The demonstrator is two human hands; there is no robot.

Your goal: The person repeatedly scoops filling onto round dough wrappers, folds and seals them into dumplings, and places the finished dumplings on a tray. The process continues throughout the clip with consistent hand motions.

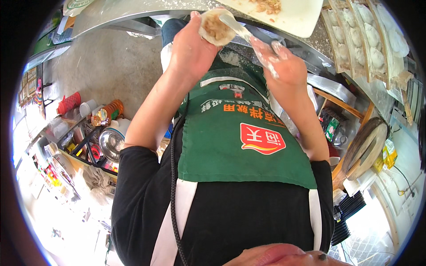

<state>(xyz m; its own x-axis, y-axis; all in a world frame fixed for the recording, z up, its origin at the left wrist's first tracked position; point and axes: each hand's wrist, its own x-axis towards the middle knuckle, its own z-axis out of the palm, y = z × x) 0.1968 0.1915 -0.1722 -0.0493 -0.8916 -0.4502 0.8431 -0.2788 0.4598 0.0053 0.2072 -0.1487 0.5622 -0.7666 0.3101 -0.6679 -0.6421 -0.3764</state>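
My left hand cups a round dumpling wrapper with brownish filling in its middle. My right hand, dusted with flour, grips a white plastic spoon whose tip rests on the filling. Both hands are held up close together in front of a metal counter edge. A white board with a heap of the same filling lies on the counter just beyond the hands. My green apron fills the middle of the view.
Wooden trays of finished pale dumplings stand at the right. A round wooden lid leans lower right. At the left, a rack holds a metal bowl, red cups and containers above a concrete floor.
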